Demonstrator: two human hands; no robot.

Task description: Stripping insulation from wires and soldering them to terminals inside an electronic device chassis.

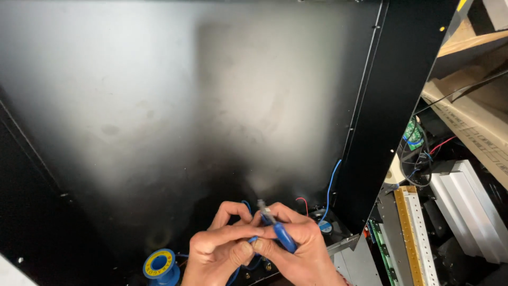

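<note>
Both of my hands are bunched together low in the view, in front of a big black metal panel, and as far as I can judge the work on the wire is in the middle rather than at either end. My right hand is clenched around a blue-handled tool, whose pale metal tip pokes up just above my knuckles; my left hand is curled tight beside it, touching it, with the fingers pinching a thin blue wire that shows only in short bits between them. What looks done: the wire is picked up and brought to the tool. What seems left: whatever the tip is meant to do to the wire end, since I cannot see the end itself (my own fingers hide it), so I cannot tell whether it is joined or stripped. The wire is slim, bright blue and limp, looping down under my hands and out of sight. A second blue lead runs up the panel's edge, with a short red wire near it. A blue spool with a yellow face sits to the left, apart from my hands, and pale ribbed strips lie well off to the right.
</note>
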